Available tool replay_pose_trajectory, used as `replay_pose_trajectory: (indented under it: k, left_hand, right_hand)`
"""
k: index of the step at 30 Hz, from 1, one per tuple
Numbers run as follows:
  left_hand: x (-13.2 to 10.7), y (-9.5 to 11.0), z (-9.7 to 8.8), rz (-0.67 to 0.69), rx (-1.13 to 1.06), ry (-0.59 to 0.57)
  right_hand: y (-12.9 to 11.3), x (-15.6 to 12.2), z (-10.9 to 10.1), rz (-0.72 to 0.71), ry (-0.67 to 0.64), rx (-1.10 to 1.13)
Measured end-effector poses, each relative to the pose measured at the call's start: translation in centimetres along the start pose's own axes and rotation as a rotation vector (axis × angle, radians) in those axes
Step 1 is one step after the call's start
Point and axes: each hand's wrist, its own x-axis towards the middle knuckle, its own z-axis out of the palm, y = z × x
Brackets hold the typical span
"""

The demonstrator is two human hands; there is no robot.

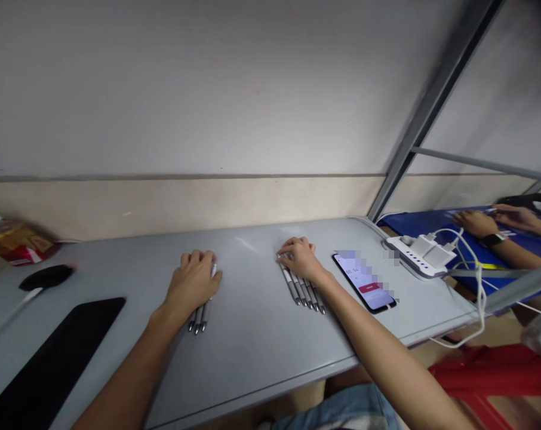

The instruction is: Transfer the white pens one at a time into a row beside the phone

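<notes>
On the left, several pens lie side by side on the grey table, their silver tips pointing towards me. My left hand covers their upper ends, fingers curled over them and thumb along the right side. Farther right, a second row of several pens with white barrels and grey grips lies slanted on the tabletop. Bent over the top ends of this row is my right hand; its thumb and forefinger close around the end of the leftmost pen. Both palms hide part of the pens.
A lit phone lies right of my right forearm, beside a white power strip with chargers and cables. At left are a black mat, a black mouse-shaped object and a jar. Another person's hands work beyond the metal frame.
</notes>
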Motion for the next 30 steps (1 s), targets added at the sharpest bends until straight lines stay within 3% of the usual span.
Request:
replay_pose_trajectory:
  k: [3, 7, 13, 18, 24, 27, 30]
  left_hand:
    - [-0.4, 0.8, -0.6, -0.028, 0.027, 0.053]
    - [-0.8, 1.2, -0.9, -0.046, 0.042, 0.016]
    - [-0.9, 1.0, -1.0, -0.065, 0.039, -0.042]
    - [-1.1, 1.6, -0.6, 0.041, 0.066, 0.014]
    - [-1.5, 3.2, -0.5, 0.137, -0.081, 0.005]
    - [-1.6, 3.9, -0.8, 0.180, -0.214, -0.017]
    - [-1.7, 4.5, -1.2, 0.238, -0.456, -0.032]
  right_hand:
    - [0.0, -0.1, -0.1, -0.007, 0.003, 0.000]
    - [-0.2, -0.1, -0.4, -0.005, 0.030, 0.037]
    - [-0.9, -0.1, -1.9, 0.051, 0.202, 0.157]
    - [-1.2, -0.2, -2.5, 0.063, 0.287, 0.184]
    - [-1.6, -0.3, -2.5, 0.031, 0.283, 0.191]
    - [-2.2, -0.6, -2.6, -0.062, 0.246, 0.216]
    - [-3.3, -1.3, -2.5, -0.276, 0.106, 0.304]
